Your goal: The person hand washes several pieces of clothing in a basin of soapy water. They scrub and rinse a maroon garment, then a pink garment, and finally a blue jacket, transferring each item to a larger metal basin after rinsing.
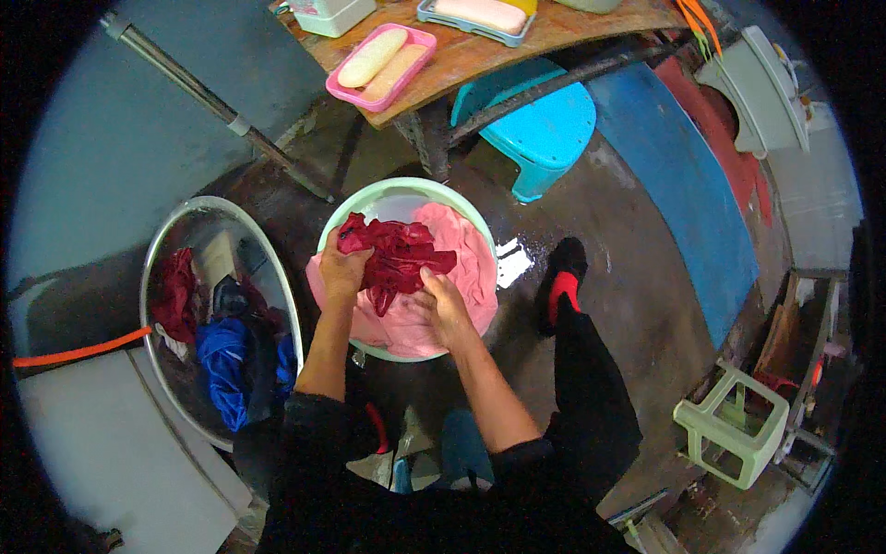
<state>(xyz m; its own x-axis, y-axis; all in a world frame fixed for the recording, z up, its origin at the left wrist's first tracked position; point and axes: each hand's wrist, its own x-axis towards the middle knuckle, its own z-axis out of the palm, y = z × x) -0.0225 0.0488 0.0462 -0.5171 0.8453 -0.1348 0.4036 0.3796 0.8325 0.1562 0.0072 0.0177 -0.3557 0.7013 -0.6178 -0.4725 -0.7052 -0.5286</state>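
Between both hands, over a pale green-rimmed basin, is a crumpled dark red cloth. My left hand grips its left end. Fingers and thumb of my right hand pinch its lower right part. Beneath it a pink cloth fills much of the basin and hangs over the rim at the left. Some of the basin's inner wall shows at the back. What the undersides of my hands touch is hidden.
A large metal basin at the left holds dark red, blue and black clothes. Ahead stands a wooden table with a pink soap tray. A blue plastic stool is under it. An orange hose reaches the metal basin. The floor looks wet.
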